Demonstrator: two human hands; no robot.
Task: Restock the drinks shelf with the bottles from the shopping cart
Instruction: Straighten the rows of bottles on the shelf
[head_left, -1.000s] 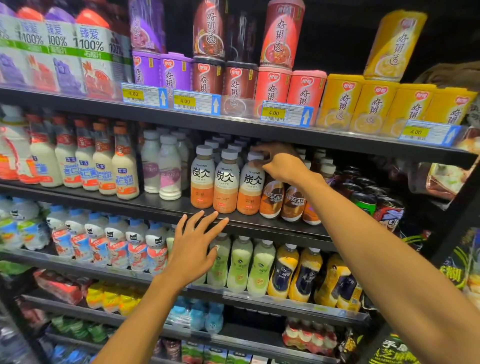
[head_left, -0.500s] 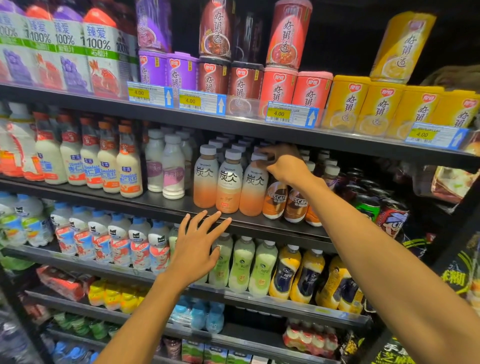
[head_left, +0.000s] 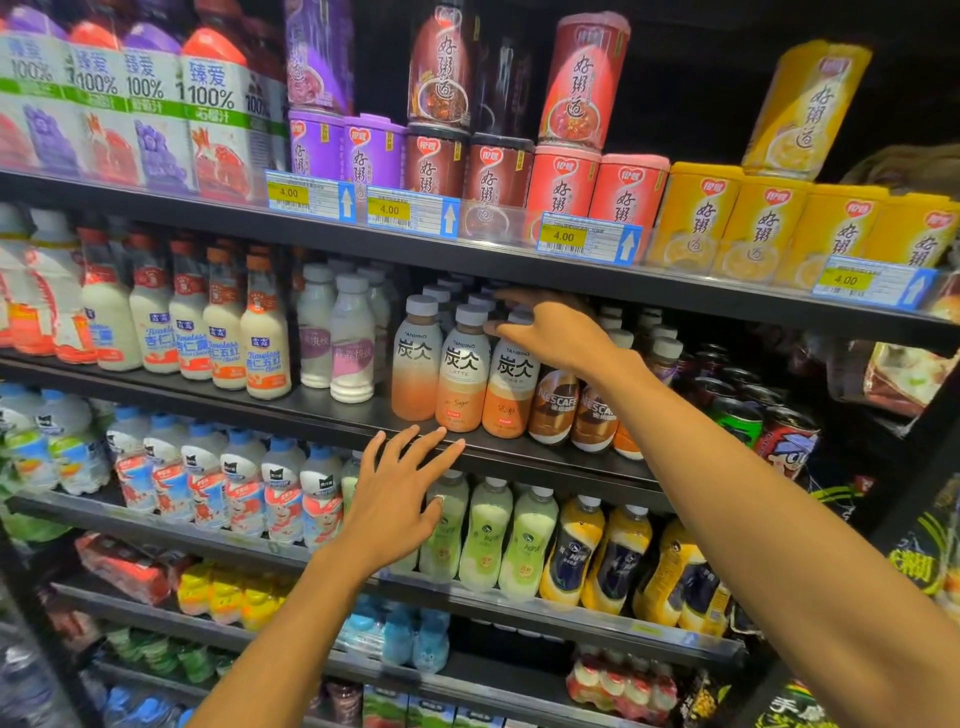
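Three orange-and-white latte bottles with grey caps stand in a row at the front of the middle shelf (head_left: 322, 415). My right hand (head_left: 556, 335) reaches in over the rightmost latte bottle (head_left: 511, 387), thumb in front of its cap and fingers behind it, pinching the cap. The bottle stands upright on the shelf, touching its neighbour (head_left: 462, 384). My left hand (head_left: 397, 499) hovers with fingers spread just below the shelf's front edge and holds nothing. The shopping cart is out of view.
Brown Nescafe bottles (head_left: 553, 410) and drink cans (head_left: 737, 415) stand right of the lattes, white milk bottles (head_left: 350, 358) to the left. Pale green bottles (head_left: 485, 535) fill the shelf below. The shelf above, with porridge cups and price tags (head_left: 587, 239), hangs close over my right hand.
My right hand's fingers have stretched out more over the bottle cap. My left hand has stayed spread in the same spot below the shelf edge.
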